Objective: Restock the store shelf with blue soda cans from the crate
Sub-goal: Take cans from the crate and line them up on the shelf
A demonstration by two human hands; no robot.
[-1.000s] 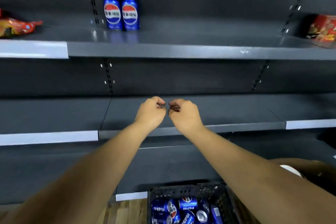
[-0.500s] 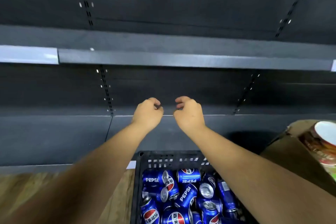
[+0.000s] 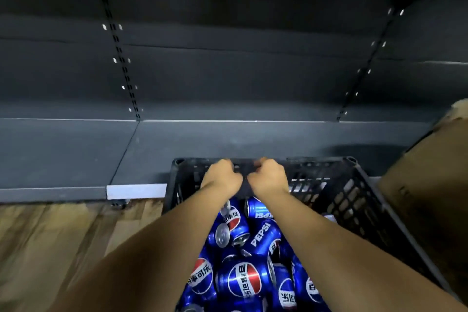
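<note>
Fingers on my left hand [image 3: 222, 178] and right hand [image 3: 269, 178] curl loosely, holding nothing, over one black crate [image 3: 354, 200]; I count roughly nine blue cans [image 3: 247, 278].

Blue soda cans [image 3: 243, 278] lie jumbled in black crate [image 3: 354, 200].

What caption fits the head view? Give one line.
Both curled hands, left and right, hover over a black crate of blue cans below dark shelving.
</note>
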